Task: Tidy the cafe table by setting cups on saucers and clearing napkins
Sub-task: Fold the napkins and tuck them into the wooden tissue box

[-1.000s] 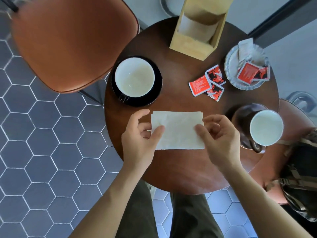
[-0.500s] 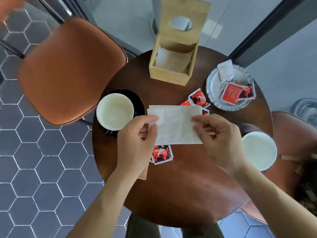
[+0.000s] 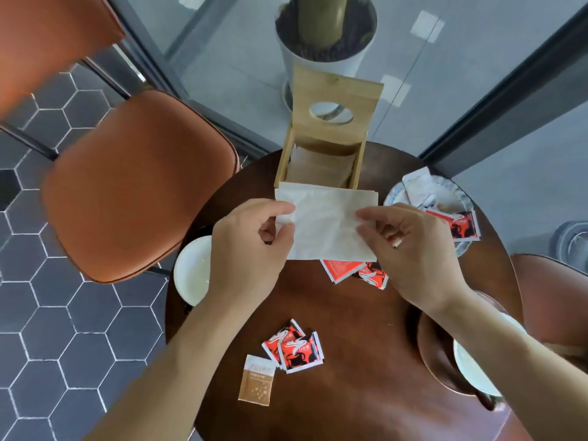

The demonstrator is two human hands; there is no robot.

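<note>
White paper, a folded napkin [image 3: 331, 222], is held above the round wooden table [image 3: 366, 393], just in front of the wooden napkin holder [image 3: 321, 148]. It is pinched at its left edge by the left hand [image 3: 251, 249] and at its right edge by the right hand [image 3: 413, 249]; both grips are closed on it. A white cup [image 3: 191, 270] is seen beside the left hand, partly hidden.

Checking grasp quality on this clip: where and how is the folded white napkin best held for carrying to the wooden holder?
By its two short ends, one grip from each side, as the left hand and right hand pinch it now. The napkin is thin and limp; holding both ends keeps it flat before the wooden napkin holder.
</note>
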